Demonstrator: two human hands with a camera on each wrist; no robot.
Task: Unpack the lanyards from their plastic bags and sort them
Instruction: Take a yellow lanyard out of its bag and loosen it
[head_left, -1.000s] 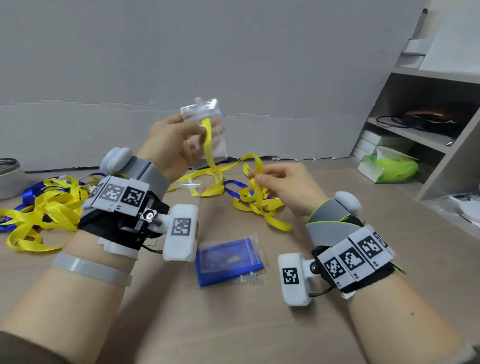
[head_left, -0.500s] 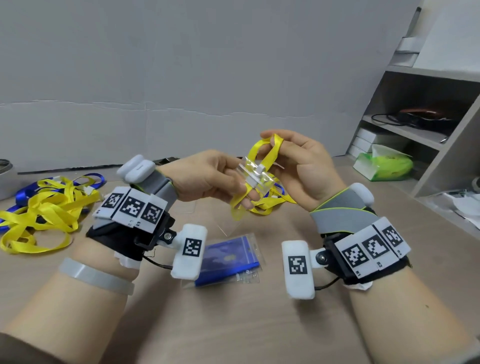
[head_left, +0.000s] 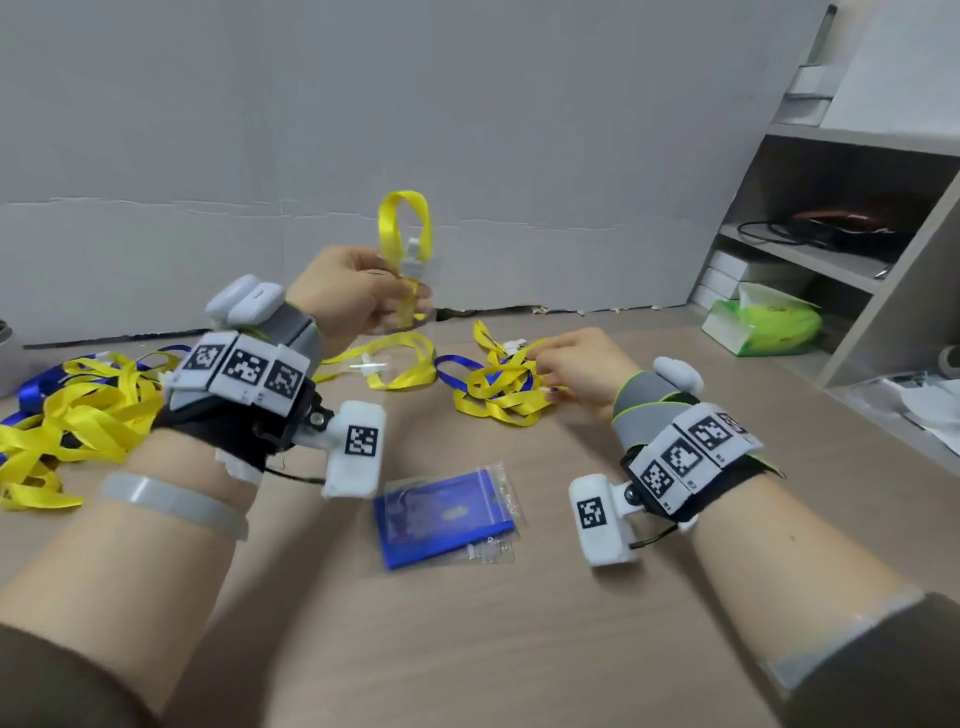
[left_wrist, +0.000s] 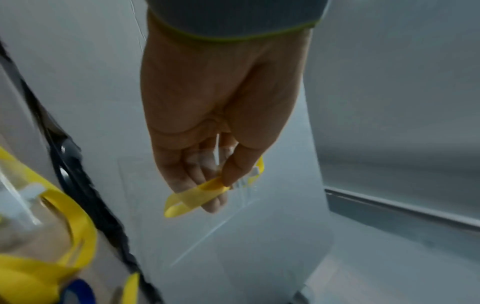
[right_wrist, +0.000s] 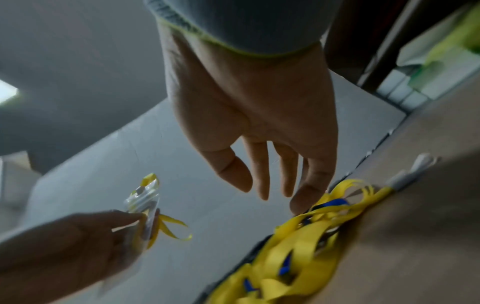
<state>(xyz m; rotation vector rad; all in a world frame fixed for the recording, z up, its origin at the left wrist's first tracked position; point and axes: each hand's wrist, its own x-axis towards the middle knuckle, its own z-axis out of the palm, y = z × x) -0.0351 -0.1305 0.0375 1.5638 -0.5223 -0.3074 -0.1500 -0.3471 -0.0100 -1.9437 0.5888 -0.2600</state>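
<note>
Yellow lanyard (head_left: 404, 244) pinched up in my left hand (head_left: 353, 296), right hand (head_left: 582, 366) loose-fingered on the table's yellow-blue tangle (head_left: 501, 387), bagged blue lanyard (head_left: 447, 514) between my wrists, tissue pack (head_left: 763, 327) far right.

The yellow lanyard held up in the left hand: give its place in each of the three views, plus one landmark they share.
Head: the yellow lanyard loops up above the left hand, upper centre, before the grey wall.
Left wrist: centre, pinched under the thumb across the fingers.
Right wrist: lower left, small, with its clear bag.
Shared landmark: the grey wall behind it in every view.
</note>
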